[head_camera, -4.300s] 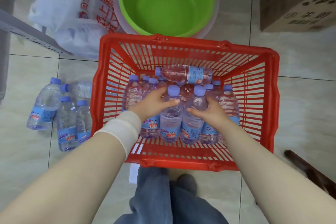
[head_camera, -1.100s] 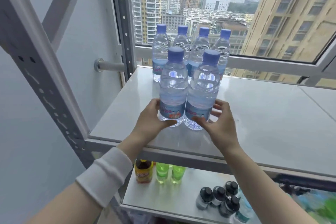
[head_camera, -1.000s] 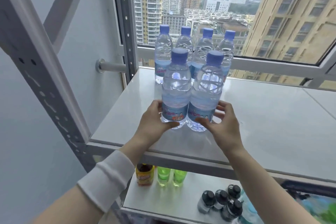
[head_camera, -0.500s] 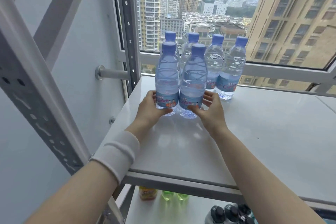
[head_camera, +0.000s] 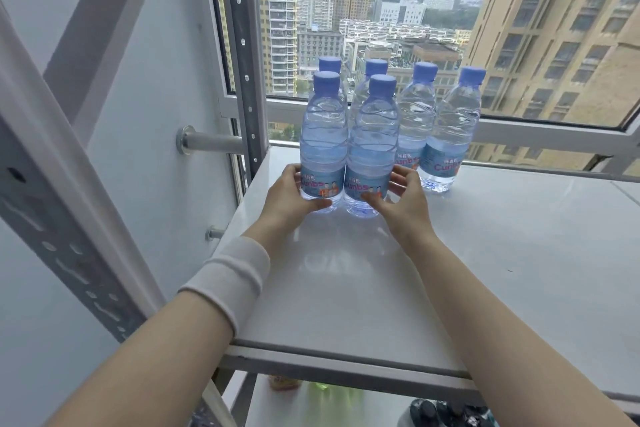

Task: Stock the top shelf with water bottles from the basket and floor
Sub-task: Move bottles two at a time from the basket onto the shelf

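Head view: left hand (head_camera: 289,199) and right hand (head_camera: 403,199), fingers curled round two upright bottles (head_camera: 348,149) on the top shelf (head_camera: 485,270); best released gently, together.

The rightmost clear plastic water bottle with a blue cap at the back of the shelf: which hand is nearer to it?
Right. The right hand sits just left of and in front of that rightmost bottle; the left hand is farther left, beyond the two front bottles.

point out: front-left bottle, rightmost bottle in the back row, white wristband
front-left bottle (head_camera: 323,139), head view, on the clear ribbed body above the label.
rightmost back-row bottle (head_camera: 456,125), head view, on the clear body below the neck.
white wristband (head_camera: 230,279), head view, on the middle of the fabric on the left forearm.
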